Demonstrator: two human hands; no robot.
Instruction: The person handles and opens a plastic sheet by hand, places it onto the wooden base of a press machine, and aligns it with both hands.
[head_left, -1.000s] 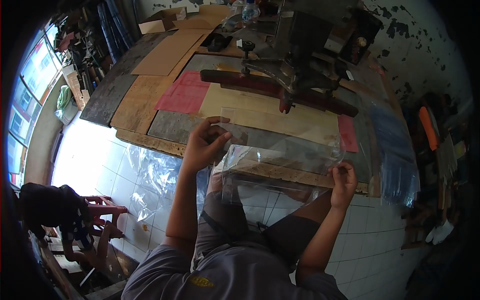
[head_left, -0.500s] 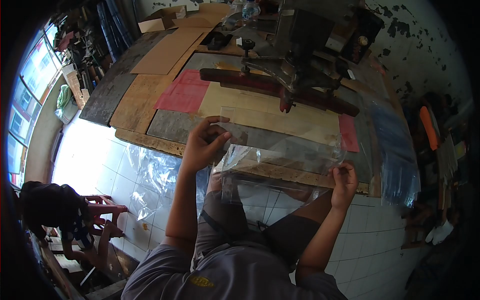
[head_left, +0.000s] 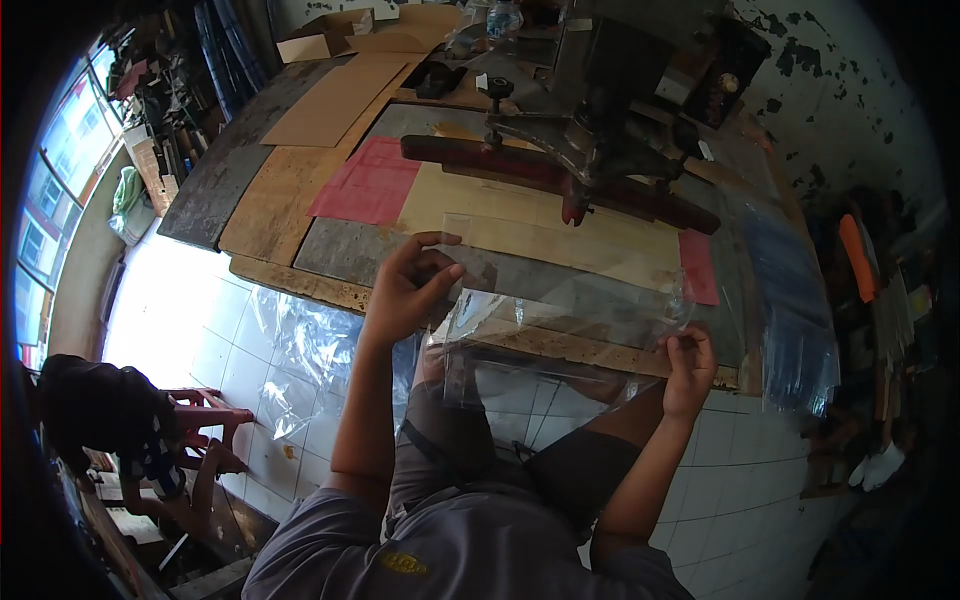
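A clear plastic sheet [head_left: 570, 318] is stretched between my two hands over the front edge of the table. My left hand [head_left: 408, 285] pinches its left side, thumb and fingers curled together. At the lower right corner, my right hand [head_left: 687, 365] has its fingertips closed on the same sheet. Just beyond it, a dark pressing bar [head_left: 470, 155] of a machine hangs over a pale yellow sheet [head_left: 440, 205] on the grey table plate. Red patches [head_left: 365, 180] lie at both ends of the yellow sheet.
Blue-tinted plastic sheets [head_left: 790, 310] hang over the table's right side. More clear plastic [head_left: 300, 350] hangs below the left front edge. Cardboard [head_left: 335, 100] lies at the back left. Another person [head_left: 150, 450] sits low at the left near a red stool [head_left: 225, 415].
My hands and the plastic sheet stay almost in place. The other person's head and arm at the left shift slightly.
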